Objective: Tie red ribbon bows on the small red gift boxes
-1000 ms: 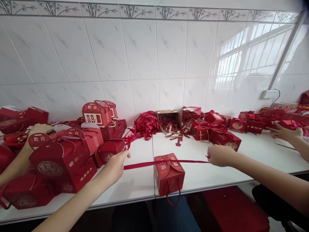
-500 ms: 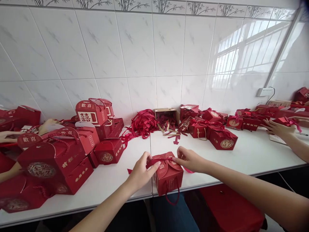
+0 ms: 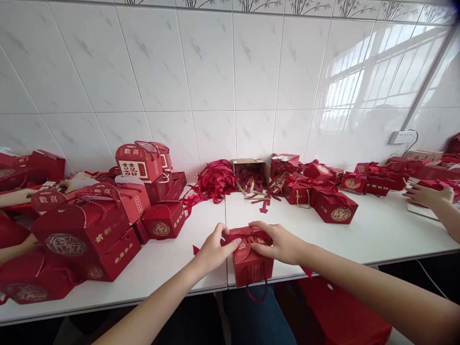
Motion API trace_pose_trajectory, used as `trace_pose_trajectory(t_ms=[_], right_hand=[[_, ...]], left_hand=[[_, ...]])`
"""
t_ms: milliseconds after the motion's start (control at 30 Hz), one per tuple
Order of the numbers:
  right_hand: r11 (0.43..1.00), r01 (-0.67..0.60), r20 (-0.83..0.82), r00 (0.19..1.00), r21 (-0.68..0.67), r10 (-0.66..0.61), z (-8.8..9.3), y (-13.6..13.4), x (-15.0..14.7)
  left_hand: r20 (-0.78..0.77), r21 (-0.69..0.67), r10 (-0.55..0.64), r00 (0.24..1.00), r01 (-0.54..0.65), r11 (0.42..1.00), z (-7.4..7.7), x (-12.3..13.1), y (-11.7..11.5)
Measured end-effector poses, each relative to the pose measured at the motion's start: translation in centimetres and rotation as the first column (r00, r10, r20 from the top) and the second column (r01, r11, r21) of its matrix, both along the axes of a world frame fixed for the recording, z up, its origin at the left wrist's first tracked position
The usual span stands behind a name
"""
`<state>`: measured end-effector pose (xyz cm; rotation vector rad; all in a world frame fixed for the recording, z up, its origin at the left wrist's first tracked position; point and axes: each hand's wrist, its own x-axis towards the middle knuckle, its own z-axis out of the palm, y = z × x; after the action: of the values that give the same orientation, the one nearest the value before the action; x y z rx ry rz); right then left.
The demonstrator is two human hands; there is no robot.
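A white table crosses the lower half of the frame. At bottom centre, a red box sits at its near edge, with a cord handle hanging down in front. A red ribbon lies across its top. The left hand is curled, pinching the ribbon between thumb and fingers; the right hand is half open over the box top, and whether it grips the ribbon I cannot tell. Stacked boxes fill the lower left; beribboned boxes stand right of centre. Another person's hand is at far right. Farther back, mid-frame, a ribbon heap lies beside an open carton, before a tiled wall.
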<state>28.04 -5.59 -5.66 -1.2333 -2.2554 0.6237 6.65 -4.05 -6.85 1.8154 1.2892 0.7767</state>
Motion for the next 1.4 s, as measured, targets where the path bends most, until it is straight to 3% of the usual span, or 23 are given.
trace_pose_trajectory(t_ms=[133,233,367,567,767,900,967,1033,1100,1167,1233,1300,1400], right_hand=[[1.0,-0.001,0.006,1.0,-0.007,0.001,-0.1,-0.4,0.1],[0.993,0.07,-0.07,0.995,-0.098,-0.077,-0.7,-0.4,0.5],[0.969,0.187,-0.225,0.949,-0.164,-0.221,-2.1,-0.4,1.0],[0.979,0.187,-0.36,0.911,-0.077,-0.202,-3.4,-1.0,0.7],[0.98,0.184,-0.43,0.881,-0.07,-0.196,-3.6,-0.9,0.8],[0.988,0.153,-0.344,0.928,-0.002,-0.145,-1.9,-1.5,1.9],[0.995,0.096,-0.206,0.975,0.022,-0.089,-0.8,-1.8,2.4],[0.995,0.082,-0.044,0.996,0.053,-0.08,0.0,-1.9,2.7],[0.983,0.144,0.066,0.986,0.115,-0.153,0.2,-1.7,2.6],[0.954,0.234,0.067,0.966,0.19,-0.25,0.0,-1.3,2.3],[0.923,0.298,-0.043,0.954,0.243,-0.297,-0.3,-0.8,1.8],[0.908,0.322,-0.184,0.942,0.269,-0.279,-0.4,-0.5,1.1],[0.93,0.286,-0.337,0.92,0.23,-0.2,-0.3,-0.4,-0.1]], left_hand=[[0.046,-0.063,0.038,0.998,-0.035,0.997,-0.5,0.2,0.0],[0.071,-0.086,0.038,0.997,-0.031,0.996,-1.1,0.0,0.0],[-0.007,0.08,0.095,0.995,-0.094,0.992,-1.3,-0.4,-0.4],[-0.088,0.178,0.174,0.981,-0.156,0.972,-1.4,-0.3,-1.1],[0.024,0.07,0.065,0.998,-0.066,0.995,-1.5,-0.7,-0.3],[0.003,-0.104,0.04,0.999,-0.039,0.994,-0.2,-2.1,0.8],[-0.119,-0.299,-0.075,0.99,0.036,0.954,0.8,-2.8,1.4],[-0.179,-0.521,-0.305,0.935,0.173,0.836,1.7,-3.4,1.9],[-0.086,-0.642,-0.505,0.859,0.34,0.687,2.5,-3.6,2.2],[0.103,-0.627,-0.532,0.841,0.47,0.622,3.0,-3.2,1.9],[0.309,-0.542,-0.391,0.867,0.498,0.677,3.4,-2.2,1.0],[0.461,-0.468,-0.209,0.862,0.436,0.768,3.6,-1.0,-0.1],[0.485,-0.373,-0.04,0.874,0.247,0.894,3.3,0.7,-1.4]])
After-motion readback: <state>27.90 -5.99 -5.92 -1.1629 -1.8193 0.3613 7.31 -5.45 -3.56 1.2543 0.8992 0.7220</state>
